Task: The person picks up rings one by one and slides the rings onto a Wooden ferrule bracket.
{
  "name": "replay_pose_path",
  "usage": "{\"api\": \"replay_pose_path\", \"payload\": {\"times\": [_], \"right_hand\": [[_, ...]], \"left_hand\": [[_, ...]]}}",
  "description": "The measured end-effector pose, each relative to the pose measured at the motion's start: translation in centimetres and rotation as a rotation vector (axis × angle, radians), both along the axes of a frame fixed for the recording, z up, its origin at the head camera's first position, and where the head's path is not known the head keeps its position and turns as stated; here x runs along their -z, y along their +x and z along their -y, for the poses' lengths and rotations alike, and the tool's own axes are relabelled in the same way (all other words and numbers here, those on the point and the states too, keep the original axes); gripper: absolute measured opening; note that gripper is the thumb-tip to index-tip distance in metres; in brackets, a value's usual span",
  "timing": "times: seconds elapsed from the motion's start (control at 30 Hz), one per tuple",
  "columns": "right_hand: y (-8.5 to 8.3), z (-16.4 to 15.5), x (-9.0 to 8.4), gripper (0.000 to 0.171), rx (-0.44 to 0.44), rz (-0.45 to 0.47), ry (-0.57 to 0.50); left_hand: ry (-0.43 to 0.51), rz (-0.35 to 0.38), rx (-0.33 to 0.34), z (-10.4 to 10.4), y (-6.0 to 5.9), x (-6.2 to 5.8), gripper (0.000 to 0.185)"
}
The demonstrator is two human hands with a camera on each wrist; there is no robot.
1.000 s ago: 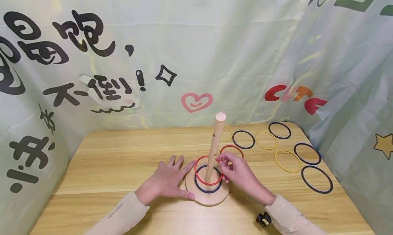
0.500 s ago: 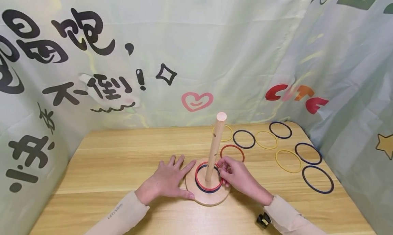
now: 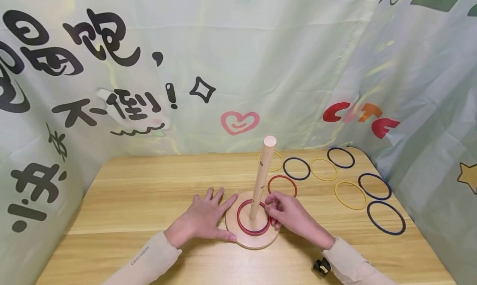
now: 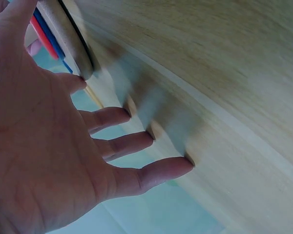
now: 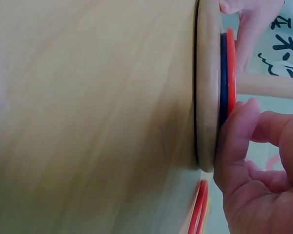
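A round wooden base (image 3: 257, 242) with an upright wooden peg (image 3: 262, 173) stands on the table. Around the peg's foot lies a red ring (image 3: 254, 233), stacked on a dark blue ring (image 5: 224, 73) that shows beneath it in the right wrist view. My right hand (image 3: 292, 212) pinches the red ring at its right side, thumb and curled fingers right at the rim. My left hand (image 3: 205, 216) rests with fingers spread, its thumb and index finger against the base's left edge. In the left wrist view, the other fingertips (image 4: 188, 163) touch the tabletop.
Another red ring (image 3: 296, 189) lies just behind my right hand. Farther right and back are several dark blue rings (image 3: 403, 227) and yellow rings (image 3: 337, 198), flat on the wooden table (image 3: 149, 185). A printed curtain (image 3: 290, 69) encloses the table's back and sides.
The red ring has come down the peg from a tilted position onto the blue ring, my right hand lowering slightly with it. My left hand has stayed on the base.
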State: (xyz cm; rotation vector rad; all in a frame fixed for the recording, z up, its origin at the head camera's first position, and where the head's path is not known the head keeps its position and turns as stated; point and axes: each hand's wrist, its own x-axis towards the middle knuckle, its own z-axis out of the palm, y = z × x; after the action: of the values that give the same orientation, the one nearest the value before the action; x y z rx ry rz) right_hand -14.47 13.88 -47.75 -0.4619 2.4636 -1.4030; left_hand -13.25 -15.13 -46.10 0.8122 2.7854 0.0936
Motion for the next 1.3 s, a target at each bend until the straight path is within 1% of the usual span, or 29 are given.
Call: {"api": "replay_pose_path", "payload": {"times": [0.07,0.13,0.2,0.33,0.43,0.53,0.7,0.8,1.0,1.13,1.23,1.3], "right_hand": [[0.1,-0.4,0.0,0.009,0.013,0.008,-0.007],[0.1,-0.8,-0.2,0.009,0.03,-0.005,-0.003],[0.2,-1.4,-0.4,0.009,0.053,-0.035,-0.003],[0.5,-2.8,-0.8,0.011,0.127,-0.094,-0.006],[0.8,-4.3,-0.8,0.013,0.198,-0.129,-0.003],[1.1,-6.1,-0.9,0.015,0.25,-0.189,0.006],[1.3,-9.3,-0.8,0.015,0.323,-0.304,0.05],[1.3,-11.3,-0.5,0.015,0.369,-0.337,0.094],[1.0,-15.0,-0.1,0.022,0.441,-0.336,0.183],[0.8,-16.9,0.0,0.026,0.471,-0.289,0.257],[0.6,-18.0,0.1,0.035,0.45,-0.24,0.34],[0.4,-18.6,0.1,0.041,0.418,-0.215,0.383]], "left_hand": [[-0.001,0.004,-0.001,0.0,0.0,0.0,0.118],[0.001,0.006,-0.002,0.0,0.0,0.0,0.118],[0.001,0.006,-0.002,0.0,0.0,0.0,0.118],[-0.007,0.001,0.0,0.0,0.0,0.1,0.118],[-0.017,-0.004,0.002,0.0,0.0,0.2,0.118],[-0.024,-0.007,0.003,0.0,-0.1,0.2,0.118],[-0.029,-0.005,0.003,0.0,-0.1,0.2,0.118],[-0.03,-0.007,0.005,0.0,-0.1,0.2,0.118],[-0.027,-0.017,0.008,0.0,-0.1,0.2,0.118],[-0.027,-0.017,0.006,0.0,-0.1,0.2,0.118],[-0.03,-0.014,0.008,0.0,-0.1,0.3,0.118],[-0.033,-0.013,0.007,0.0,-0.1,0.3,0.119]]}}
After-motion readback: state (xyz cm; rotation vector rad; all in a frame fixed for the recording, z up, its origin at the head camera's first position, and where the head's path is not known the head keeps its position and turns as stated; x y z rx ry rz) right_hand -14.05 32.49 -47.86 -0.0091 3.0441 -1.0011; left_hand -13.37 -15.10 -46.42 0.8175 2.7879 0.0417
